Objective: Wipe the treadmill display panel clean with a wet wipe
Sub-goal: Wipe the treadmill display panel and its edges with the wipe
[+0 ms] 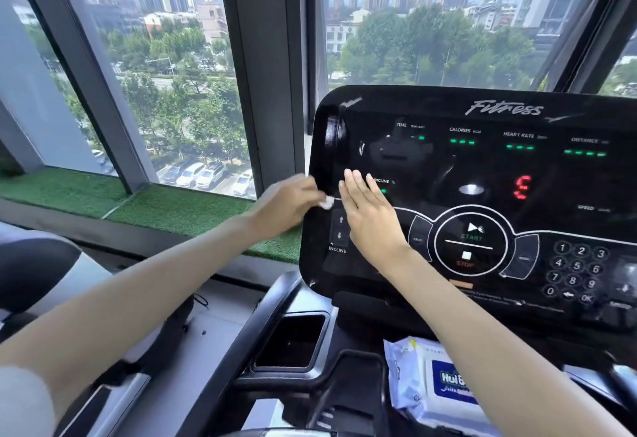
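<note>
The black glossy treadmill display panel point(482, 178) fills the right half of the view, with green and red readouts lit. My left hand point(287, 205) is at the panel's left edge and pinches a small white wad of wet wipe point(326, 201). Just right of it, my right hand point(368, 216) lies flat with straight fingers against the panel, next to the incline buttons. The two hands are close together but apart. Most of the wipe is hidden inside my left fingers.
A pack of wet wipes point(437, 388) lies on the console tray below the panel. A dark cup holder point(293, 340) sits left of it. Windows point(165, 68) and a green turf ledge point(165, 209) run behind and left.
</note>
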Demonstrator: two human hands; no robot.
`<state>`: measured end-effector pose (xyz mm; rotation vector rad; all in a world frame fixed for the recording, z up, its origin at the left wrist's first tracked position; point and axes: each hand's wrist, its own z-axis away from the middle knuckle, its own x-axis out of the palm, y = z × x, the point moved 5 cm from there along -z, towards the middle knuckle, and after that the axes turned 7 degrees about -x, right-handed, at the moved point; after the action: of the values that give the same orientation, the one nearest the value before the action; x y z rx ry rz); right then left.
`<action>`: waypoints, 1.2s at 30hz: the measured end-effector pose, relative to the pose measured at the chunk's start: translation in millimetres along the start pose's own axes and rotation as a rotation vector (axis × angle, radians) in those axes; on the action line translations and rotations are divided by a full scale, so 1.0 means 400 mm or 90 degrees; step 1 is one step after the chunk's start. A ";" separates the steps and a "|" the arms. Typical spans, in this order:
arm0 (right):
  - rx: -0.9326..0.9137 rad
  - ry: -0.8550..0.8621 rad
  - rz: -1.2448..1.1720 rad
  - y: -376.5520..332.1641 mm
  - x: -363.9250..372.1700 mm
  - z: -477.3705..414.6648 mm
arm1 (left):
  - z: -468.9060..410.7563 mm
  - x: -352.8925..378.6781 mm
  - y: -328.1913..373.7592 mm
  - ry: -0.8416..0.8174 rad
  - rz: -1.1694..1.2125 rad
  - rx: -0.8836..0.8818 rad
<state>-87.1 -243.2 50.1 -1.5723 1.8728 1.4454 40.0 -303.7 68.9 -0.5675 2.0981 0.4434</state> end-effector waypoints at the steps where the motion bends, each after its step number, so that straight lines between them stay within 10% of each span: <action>1: -0.002 0.004 -0.003 0.002 0.000 0.000 | -0.039 -0.029 -0.013 0.059 0.015 -0.053; 4: -0.014 0.016 -0.004 0.004 0.005 -0.001 | -0.086 -0.072 -0.035 0.192 0.034 -0.148; 10: -0.011 -0.023 0.033 0.001 0.004 0.000 | 0.033 0.032 0.014 -0.037 -0.047 0.080; 15: -0.016 -0.022 0.030 0.002 0.004 -0.001 | -0.080 -0.067 -0.022 0.164 0.019 -0.117; 20: -0.016 -0.015 -0.008 0.011 -0.006 0.004 | 0.046 0.046 0.016 -0.118 -0.089 0.127; 26: -0.008 0.020 -0.079 0.007 -0.012 0.004 | -0.056 -0.038 -0.018 0.176 0.049 -0.129; 31: -0.024 -0.015 -0.037 0.003 -0.018 0.007 | 0.044 0.053 0.043 0.004 -0.012 0.045; 36: -0.017 -0.024 -0.032 0.006 -0.021 0.007 | -0.038 -0.028 -0.018 0.148 0.037 -0.130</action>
<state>-87.4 -236.5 56.2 -1.5813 1.7884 1.4736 39.1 -314.9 85.8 -0.7061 2.3108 0.6580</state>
